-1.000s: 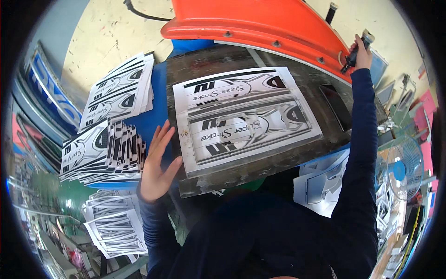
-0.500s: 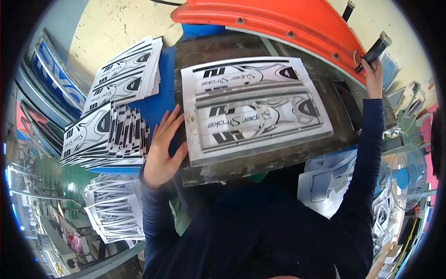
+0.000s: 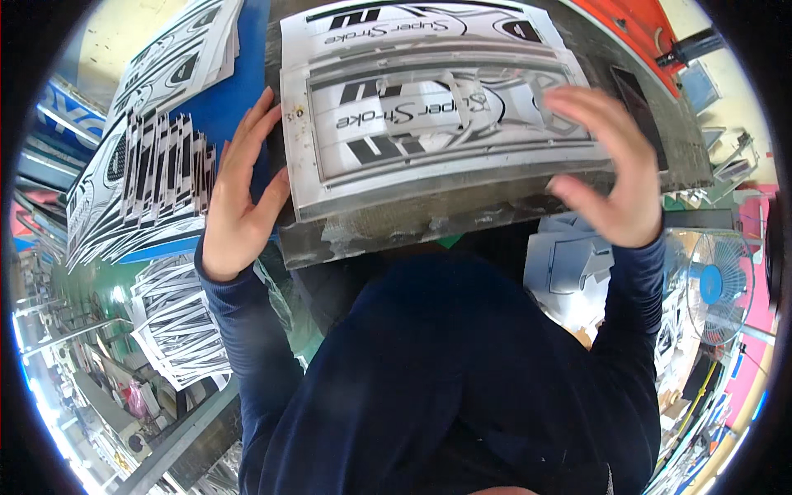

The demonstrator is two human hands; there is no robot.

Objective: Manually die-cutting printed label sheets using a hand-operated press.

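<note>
A white sheet (image 3: 516,29) printed in black and grey lies on the dark work block (image 3: 396,227). On its nearer half rests a clear plate (image 3: 297,177) with a thin raised outline, like a cutting die. My left hand (image 3: 242,202) is at the plate's left edge, fingers stretched out, holding nothing. Over the plate's right end is my right hand (image 3: 619,169), slightly blurred, with thumb and fingers apart and nothing between them. Whether its fingertips touch the plate I cannot tell.
Fanned printed sheets (image 3: 169,165) and another pile (image 3: 186,49) lie on a blue surface (image 3: 241,91) at left. More sheets (image 3: 177,322) sit lower. An orange machine arm (image 3: 639,21) with a black handle (image 3: 693,46) stands far right. A flat black slab (image 3: 635,103) lies right; a fan (image 3: 711,283) stands beyond.
My right hand has let go of the black handle and come in over the plate's right end. The orange arm looks swung aside to the right. The view has shifted; my left hand stays beside the plate.
</note>
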